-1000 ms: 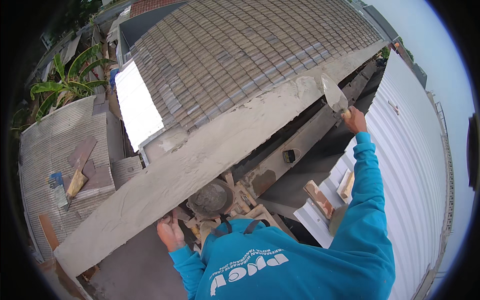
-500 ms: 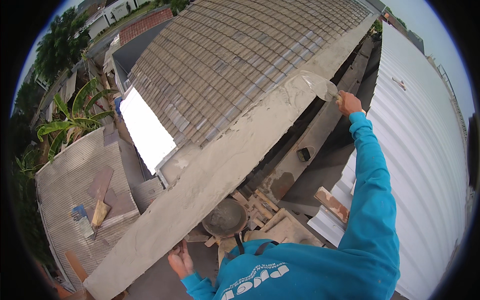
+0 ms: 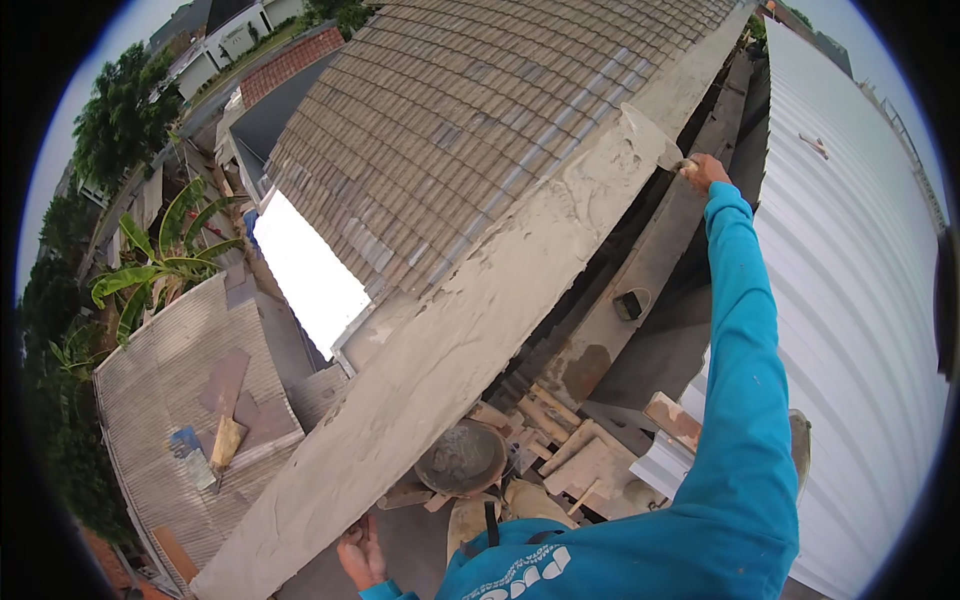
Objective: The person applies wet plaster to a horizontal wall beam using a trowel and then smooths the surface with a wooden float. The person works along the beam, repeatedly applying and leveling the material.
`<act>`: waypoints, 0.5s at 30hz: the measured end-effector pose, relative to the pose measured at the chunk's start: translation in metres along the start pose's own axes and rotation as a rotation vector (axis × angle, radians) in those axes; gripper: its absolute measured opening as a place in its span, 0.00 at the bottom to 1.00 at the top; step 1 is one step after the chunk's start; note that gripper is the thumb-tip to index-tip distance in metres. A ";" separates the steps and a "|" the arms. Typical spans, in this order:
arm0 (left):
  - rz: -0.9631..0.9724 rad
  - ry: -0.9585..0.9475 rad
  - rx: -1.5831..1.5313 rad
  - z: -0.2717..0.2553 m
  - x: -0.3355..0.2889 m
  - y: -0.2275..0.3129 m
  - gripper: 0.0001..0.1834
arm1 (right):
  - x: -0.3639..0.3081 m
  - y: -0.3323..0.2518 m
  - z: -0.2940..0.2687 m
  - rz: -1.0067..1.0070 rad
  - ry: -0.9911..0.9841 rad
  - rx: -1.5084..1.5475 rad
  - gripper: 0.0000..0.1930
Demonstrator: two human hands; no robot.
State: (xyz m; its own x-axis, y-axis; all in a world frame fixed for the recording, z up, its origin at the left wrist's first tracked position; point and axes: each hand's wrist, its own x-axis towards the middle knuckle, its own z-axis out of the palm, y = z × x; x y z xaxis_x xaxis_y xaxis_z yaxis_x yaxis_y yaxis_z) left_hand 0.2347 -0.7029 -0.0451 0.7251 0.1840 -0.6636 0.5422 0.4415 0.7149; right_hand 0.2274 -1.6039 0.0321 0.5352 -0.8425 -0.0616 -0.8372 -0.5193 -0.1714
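Observation:
My right hand, at the end of an outstretched arm, is closed round the handle of a plastering trowel. The trowel's blade lies against wet grey mortar on the top of a long sloping wall. Much of the blade blends in with the mortar. Down at the wall's near edge is my left hand, its fingers loosely bent and apart, with nothing in them. Whether its fingertips touch the wall I cannot tell. A round bucket of mortar stands below the wall, between my hands.
Beyond the wall rises a tiled roof. White corrugated sheeting slopes off at the right. A dark gap with a concrete ledge runs beside the wall. Wooden boards lie by the bucket. A lower roof is at left.
My right hand and the trowel have moved slightly up and farther along the wall. The left hand's fingers have bent a little more. The whole view has shifted slightly.

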 end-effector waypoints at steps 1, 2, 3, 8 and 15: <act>-0.001 0.002 0.015 0.001 0.000 0.001 0.32 | 0.004 0.002 0.000 0.008 0.012 -0.032 0.22; 0.001 0.004 0.017 0.003 -0.001 0.002 0.32 | 0.006 0.005 0.001 0.017 0.024 -0.063 0.22; 0.008 0.017 0.019 0.004 -0.005 0.005 0.31 | 0.006 0.000 0.003 0.046 0.008 -0.041 0.20; -0.013 0.026 -0.015 0.010 -0.008 0.005 0.31 | -0.014 0.009 -0.016 0.093 -0.055 -0.019 0.16; -0.028 0.042 -0.117 0.006 -0.006 0.001 0.29 | -0.042 -0.003 -0.051 0.011 -0.067 0.013 0.15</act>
State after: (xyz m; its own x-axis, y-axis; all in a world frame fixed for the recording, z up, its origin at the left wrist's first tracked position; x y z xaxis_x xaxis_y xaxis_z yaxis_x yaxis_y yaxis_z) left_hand 0.2334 -0.7089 -0.0391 0.6906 0.2063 -0.6932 0.5066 0.5462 0.6672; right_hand 0.2018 -1.5747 0.0856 0.5328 -0.8363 -0.1295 -0.8417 -0.5078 -0.1833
